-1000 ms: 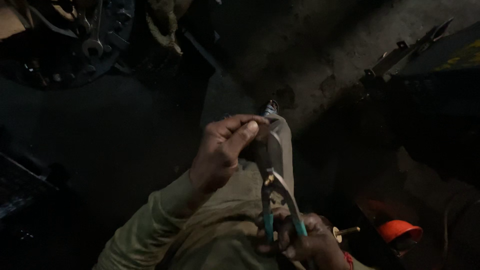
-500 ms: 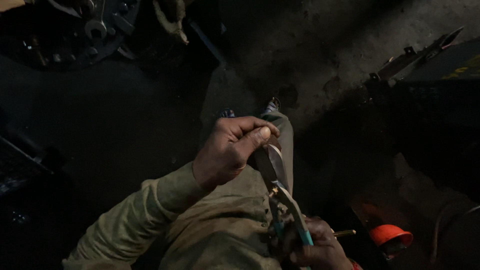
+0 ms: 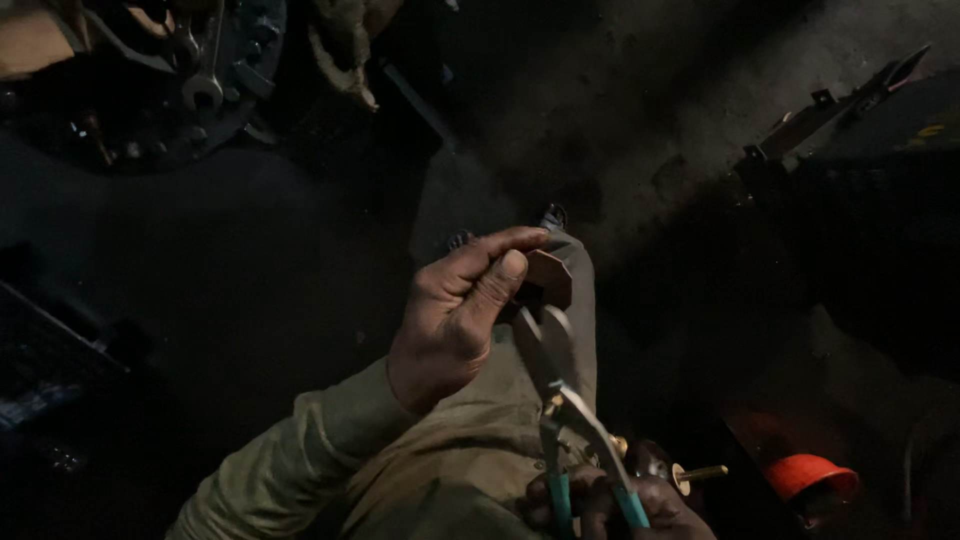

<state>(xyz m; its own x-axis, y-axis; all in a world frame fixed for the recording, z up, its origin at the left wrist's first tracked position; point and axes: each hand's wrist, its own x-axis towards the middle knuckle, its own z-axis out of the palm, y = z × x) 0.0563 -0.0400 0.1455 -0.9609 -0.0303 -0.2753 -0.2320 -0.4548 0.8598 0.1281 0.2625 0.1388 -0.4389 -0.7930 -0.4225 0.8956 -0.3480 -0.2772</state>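
Note:
My left hand [image 3: 460,310] pinches a small brown hexagonal part [image 3: 545,277] between thumb and fingers, above my lap. My right hand [image 3: 610,500], at the bottom edge, grips the teal handles of a pair of pliers [image 3: 560,400]. The pliers' jaws reach up to the brown part and touch its lower side. Both hands hover over my olive-coloured trouser leg [image 3: 470,460]. My left sleeve is the same olive cloth. A small brass-coloured pin [image 3: 698,474] sticks out next to my right hand.
The concrete floor is dark and dirty. A round metal assembly with wrenches [image 3: 190,70] lies at the top left. An orange cap [image 3: 805,472] sits at the lower right. A dark metal frame [image 3: 850,100] lies at the top right.
My left hand with the brown part has drifted slightly right and down in view. The pliers have stayed at the part. The camera has shifted a little.

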